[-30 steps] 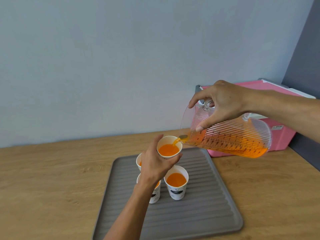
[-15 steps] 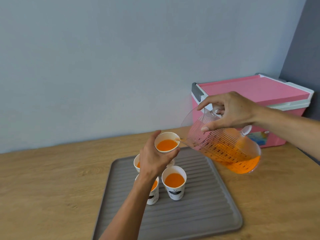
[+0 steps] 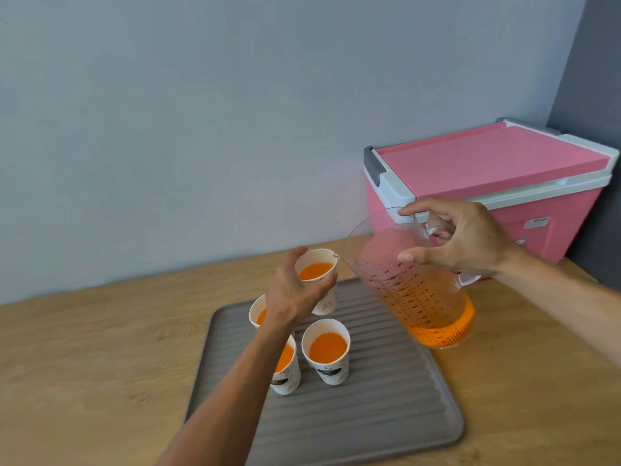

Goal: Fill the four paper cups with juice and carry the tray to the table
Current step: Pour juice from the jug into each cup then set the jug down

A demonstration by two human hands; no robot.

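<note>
**A:** Which step is this?

**B:** The last cup, I'd say. The left hand (image 3: 295, 294) grips a paper cup (image 3: 317, 269) round its side, and it looks lifted just over the far part of the tray (image 3: 386, 415). There's juice well up inside it. Three other cups (image 3: 327, 351) stand filled on the tray, close together.

**A:** And the jug?

**B:** The right hand (image 3: 467, 243) holds the jug (image 3: 420, 297) by its handle, fingers curled round it and thumb on the wall. The spout sits right at the held cup's rim, but I see no stream. The jug is only a little tilted and the juice lies low in it.

**A:** What next?

**B:** Probably set the cup down among the others and park the jug on the wooden counter (image 3: 84, 348) near the pink cooler (image 3: 487, 176). Then take the tray by both edges and keep it level, since full paper cups tip easily
</note>
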